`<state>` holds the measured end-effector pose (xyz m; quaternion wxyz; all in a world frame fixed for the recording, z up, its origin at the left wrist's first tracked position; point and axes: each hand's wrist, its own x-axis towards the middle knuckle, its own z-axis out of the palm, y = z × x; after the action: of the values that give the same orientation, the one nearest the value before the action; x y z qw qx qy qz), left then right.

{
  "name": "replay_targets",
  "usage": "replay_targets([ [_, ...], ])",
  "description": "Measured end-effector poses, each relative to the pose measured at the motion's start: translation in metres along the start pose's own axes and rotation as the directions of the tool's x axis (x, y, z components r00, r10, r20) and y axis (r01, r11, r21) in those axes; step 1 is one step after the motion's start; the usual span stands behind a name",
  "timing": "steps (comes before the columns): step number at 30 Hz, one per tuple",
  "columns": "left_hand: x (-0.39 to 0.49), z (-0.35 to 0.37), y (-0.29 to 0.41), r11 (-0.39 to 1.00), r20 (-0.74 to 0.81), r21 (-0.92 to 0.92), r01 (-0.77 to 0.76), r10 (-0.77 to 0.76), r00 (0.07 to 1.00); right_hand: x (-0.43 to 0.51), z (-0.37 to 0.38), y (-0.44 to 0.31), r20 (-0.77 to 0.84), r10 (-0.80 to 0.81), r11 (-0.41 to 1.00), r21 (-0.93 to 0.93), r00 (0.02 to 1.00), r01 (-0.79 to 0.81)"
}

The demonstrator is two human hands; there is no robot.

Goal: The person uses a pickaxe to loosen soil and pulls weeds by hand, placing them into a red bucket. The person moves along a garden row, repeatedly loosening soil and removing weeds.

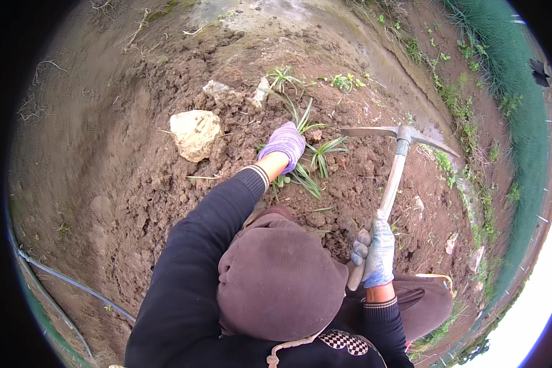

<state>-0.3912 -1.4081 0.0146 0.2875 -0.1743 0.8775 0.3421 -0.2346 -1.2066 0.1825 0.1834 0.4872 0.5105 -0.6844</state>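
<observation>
My left hand (pixel 284 143), in a purple knit glove, is among clumps of strap-leaved green plants on loose brown soil; its fingertips are at the base of one clump (pixel 303 120), and whether they grip it is hidden. Another leafy clump (pixel 322 156) lies just right of the glove. My right hand (pixel 378 248), in a white and blue-grey work glove, is closed around the wooden handle of a pickaxe (pixel 392 184). The pickaxe's metal head (pixel 404 133) lies beyond, to the right of the plants.
A large pale rock (pixel 196 135) sits left of my left hand, with smaller stones (pixel 216 89) beyond. A strip of weeds (pixel 464 115) and a dense green crop bed (pixel 517 101) run along the right. Pipes or hoses (pixel 76 284) cross the soil at lower left. My knees are bent below.
</observation>
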Motion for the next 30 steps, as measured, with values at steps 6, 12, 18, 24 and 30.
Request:
replay_targets([
  [6,0.011,0.014,0.006,0.992,0.290,0.099,-0.073,0.041,0.956,-0.034,-0.042,0.034,-0.143,0.109,0.983,0.163,0.984,-0.085],
  [12,0.020,0.026,-0.007,0.835,0.407,-0.389,0.389,-0.223,0.886,-0.027,-0.043,0.053,-0.101,0.076,0.995,0.074,0.992,-0.069],
  [18,0.028,0.049,0.000,0.669,0.373,-0.554,0.494,-0.331,0.867,-0.019,-0.031,0.055,-0.105,0.006,0.985,-0.173,0.994,-0.025],
  [24,0.010,0.015,-0.021,0.659,0.557,-0.620,0.426,-0.013,0.831,-0.021,-0.030,0.055,-0.093,-0.002,0.989,-0.146,0.996,-0.012],
  [30,-0.039,-0.047,-0.047,0.633,0.386,-0.721,0.283,0.028,0.922,-0.016,-0.036,0.056,-0.120,0.117,0.989,-0.072,0.986,-0.126],
])
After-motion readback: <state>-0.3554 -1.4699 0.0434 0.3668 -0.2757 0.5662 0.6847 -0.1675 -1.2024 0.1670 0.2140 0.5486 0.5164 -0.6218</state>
